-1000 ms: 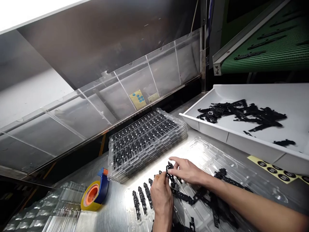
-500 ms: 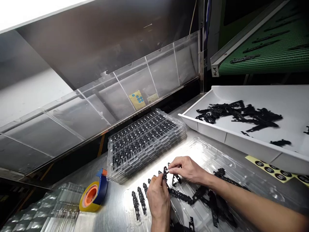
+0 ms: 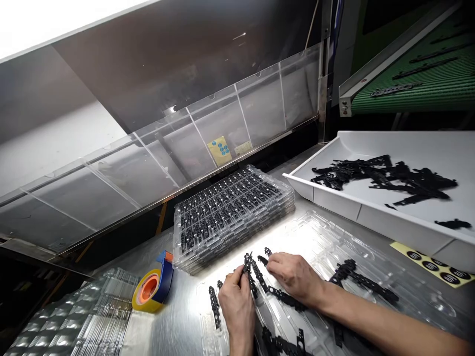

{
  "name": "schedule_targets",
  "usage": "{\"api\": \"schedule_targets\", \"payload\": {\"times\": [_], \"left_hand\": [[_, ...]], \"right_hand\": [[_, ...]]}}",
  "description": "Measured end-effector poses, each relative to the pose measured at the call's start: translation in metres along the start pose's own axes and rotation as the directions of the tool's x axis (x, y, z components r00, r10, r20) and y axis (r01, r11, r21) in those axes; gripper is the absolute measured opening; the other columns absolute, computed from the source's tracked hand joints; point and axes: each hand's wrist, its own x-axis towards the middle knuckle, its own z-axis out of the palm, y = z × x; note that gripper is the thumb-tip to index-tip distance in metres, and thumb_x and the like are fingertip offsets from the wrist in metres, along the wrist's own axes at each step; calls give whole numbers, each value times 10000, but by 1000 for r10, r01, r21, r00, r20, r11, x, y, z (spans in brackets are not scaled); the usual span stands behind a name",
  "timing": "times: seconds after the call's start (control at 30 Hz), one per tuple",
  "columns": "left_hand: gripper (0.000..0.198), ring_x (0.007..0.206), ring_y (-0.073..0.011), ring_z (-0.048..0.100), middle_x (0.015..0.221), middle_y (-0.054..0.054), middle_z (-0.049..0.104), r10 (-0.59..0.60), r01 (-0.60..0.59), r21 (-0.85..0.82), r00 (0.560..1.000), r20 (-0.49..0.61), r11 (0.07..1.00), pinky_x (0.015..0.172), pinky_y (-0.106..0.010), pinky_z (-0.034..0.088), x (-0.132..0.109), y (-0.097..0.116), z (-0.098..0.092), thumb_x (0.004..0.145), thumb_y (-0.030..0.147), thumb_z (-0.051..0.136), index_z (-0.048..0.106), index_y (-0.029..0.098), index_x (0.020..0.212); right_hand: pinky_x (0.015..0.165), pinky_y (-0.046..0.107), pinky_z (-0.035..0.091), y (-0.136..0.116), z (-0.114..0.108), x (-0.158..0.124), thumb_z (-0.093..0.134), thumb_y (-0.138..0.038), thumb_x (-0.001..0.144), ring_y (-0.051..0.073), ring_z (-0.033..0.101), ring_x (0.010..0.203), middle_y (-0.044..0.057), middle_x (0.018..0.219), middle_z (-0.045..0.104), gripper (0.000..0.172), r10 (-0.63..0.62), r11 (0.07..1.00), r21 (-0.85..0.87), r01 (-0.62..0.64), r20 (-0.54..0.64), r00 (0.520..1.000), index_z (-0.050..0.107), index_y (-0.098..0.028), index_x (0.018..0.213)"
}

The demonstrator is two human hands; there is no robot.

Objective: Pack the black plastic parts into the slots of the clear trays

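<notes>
My left hand (image 3: 237, 309) is closed, thumb and finger pinching a slim black perforated part (image 3: 247, 262) over a clear plastic tray. Just to its right, my right hand (image 3: 295, 278) has its fingers curled around a small dark piece (image 3: 263, 260), mostly hidden by the fingertips. One more black part (image 3: 214, 307) lies in a slot of the clear tray (image 3: 202, 316), left of my left hand. Several loose black parts (image 3: 285, 298) are scattered on the tray under my right hand and forearm.
A stack of clear trays (image 3: 233, 237) filled with black parts stands behind my hands. On the left are a tape dispenser (image 3: 152, 289) and stacked clear trays (image 3: 94, 311). A white bin (image 3: 330, 198) of black parts and a green conveyor (image 3: 408, 101) are at right, near round-label stickers (image 3: 430, 265).
The view has swung slightly left, shifting the scene rightward. My hands were close together at one part; now they are farther apart, the right one lying lower over the tray.
</notes>
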Motion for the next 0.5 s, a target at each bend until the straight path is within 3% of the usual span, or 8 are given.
{"api": "schedule_targets", "payload": {"times": [0.13, 0.23, 0.27, 0.33, 0.4, 0.43, 0.5], "left_hand": [[406, 1003, -245, 645, 1086, -77, 718, -82, 86, -164, 996, 25, 983, 921, -354, 462, -3, -6, 4, 796, 421, 555, 710, 179, 1083], [420, 952, -238, 653, 1004, -78, 733, -143, 154, -339, 988, 55, 928, 869, -339, 488, -7, -7, 10, 745, 433, 650, 720, 163, 1059], [441, 888, -224, 659, 947, -74, 737, -153, 179, -416, 984, 97, 891, 813, -323, 504, -10, -6, 13, 726, 444, 684, 719, 158, 1059], [489, 733, -175, 643, 860, -66, 727, -150, 245, -566, 966, 210, 787, 675, -278, 508, -15, 0, 20, 690, 463, 737, 715, 145, 1060], [507, 620, -133, 600, 795, -56, 706, -133, 305, -658, 945, 299, 689, 574, -240, 476, -20, 7, 29, 666, 474, 764, 717, 129, 1035], [503, 589, -122, 583, 758, -50, 692, -125, 318, -674, 939, 320, 666, 546, -231, 461, -22, 11, 33, 661, 479, 768, 720, 121, 1011], [502, 581, -125, 578, 692, -37, 661, -122, 302, -656, 944, 306, 691, 536, -231, 454, -23, 15, 40, 673, 491, 753, 717, 104, 992]], "right_hand": [[680, 322, 423, -8, -1, -4, 501, -233, 924, 189, 522, 709, 55, 686, 625, 294, -9, 999, -40, 15, 149, 989, 624, -165, 665], [767, 367, 428, -11, -12, -3, 444, -290, 954, 211, 538, 801, 73, 777, 658, 313, 157, 978, 105, -178, 181, 971, 673, -167, 781], [762, 359, 437, -12, -17, -2, 451, -329, 953, 210, 551, 825, 77, 839, 670, 298, 253, 927, 235, -293, 188, 949, 686, -166, 869], [683, 307, 452, -14, -25, 2, 503, -422, 921, 186, 572, 795, 66, 906, 672, 317, 404, 687, 532, -494, 285, 869, 672, -170, 1016], [583, 250, 426, -16, -32, 4, 582, -463, 859, 142, 562, 704, 39, 887, 664, 353, 422, 390, 714, -582, 423, 802, 654, -171, 1044], [552, 233, 409, -16, -35, 5, 628, -457, 820, 123, 545, 662, 26, 851, 656, 349, 419, 291, 755, -587, 451, 788, 653, -163, 1005], [541, 223, 410, -11, -42, 7, 695, -431, 748, 106, 528, 626, 12, 794, 641, 324, 468, 248, 781, -574, 422, 776, 639, -147, 894]]}}
